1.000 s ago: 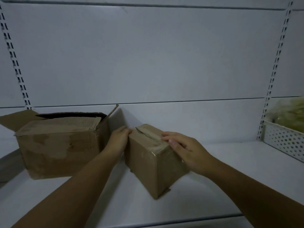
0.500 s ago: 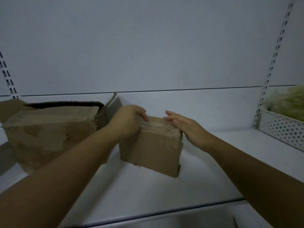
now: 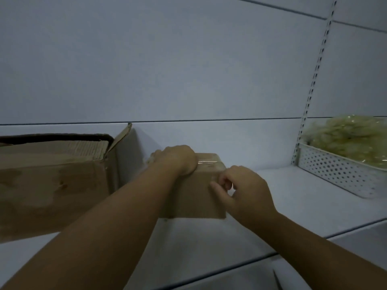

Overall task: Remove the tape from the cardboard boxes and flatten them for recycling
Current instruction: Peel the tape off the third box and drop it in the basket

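A small sealed cardboard box stands on the white shelf, with shiny clear tape across its top. My left hand lies curled over the box's top left edge and grips it. At the box's upper right corner my right hand has its fingers curled, fingertips picking at the tape end on the box's front face. A larger open cardboard box sits to the left, its flaps up.
A white perforated basket filled with pale green crinkled material sits at the right on the shelf. The white back wall carries a slotted upright. The shelf's front edge runs below my arms.
The small box has turned so its front face is toward me. My left hand slid on top of it, and my right hand dropped from the top to the right corner, fingers curled.
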The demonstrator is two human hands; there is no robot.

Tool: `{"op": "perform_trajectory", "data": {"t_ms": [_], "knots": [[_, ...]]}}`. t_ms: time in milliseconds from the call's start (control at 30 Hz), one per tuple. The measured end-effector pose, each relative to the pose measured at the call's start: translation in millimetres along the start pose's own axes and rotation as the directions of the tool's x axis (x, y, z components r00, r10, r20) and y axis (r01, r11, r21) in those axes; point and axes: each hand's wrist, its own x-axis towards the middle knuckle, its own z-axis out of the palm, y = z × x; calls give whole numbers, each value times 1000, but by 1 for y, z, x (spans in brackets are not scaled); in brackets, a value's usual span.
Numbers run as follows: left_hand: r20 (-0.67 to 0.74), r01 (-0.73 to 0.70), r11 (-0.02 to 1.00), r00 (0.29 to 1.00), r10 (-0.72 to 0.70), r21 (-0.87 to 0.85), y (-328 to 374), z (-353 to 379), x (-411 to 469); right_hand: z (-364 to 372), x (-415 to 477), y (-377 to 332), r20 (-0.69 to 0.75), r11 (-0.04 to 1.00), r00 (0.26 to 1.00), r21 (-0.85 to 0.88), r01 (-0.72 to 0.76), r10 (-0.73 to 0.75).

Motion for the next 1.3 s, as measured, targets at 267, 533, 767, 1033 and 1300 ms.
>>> {"op": "perform_trajectory", "data": {"t_ms": [267,533,767,1033,1300], "knots": [[-2,-19,1000,1000,19,-15,-1,-1,-6,11,5,-11,177,951,957,-248,-184,231],[-24,-42,999,999,41,-27,-4,1,-6,-37,37,17,478,925,862,226,-305,168],[-51,-212,975,977,209,-68,-9,1,-7,-46,59,52,564,451,803,675,-584,194],[5,-450,870,888,461,-198,-18,-8,-22,-16,79,56,421,387,882,793,-470,210],[-229,-452,886,878,420,-107,-15,-7,-41,20,61,43,675,264,738,711,-652,5]]}}
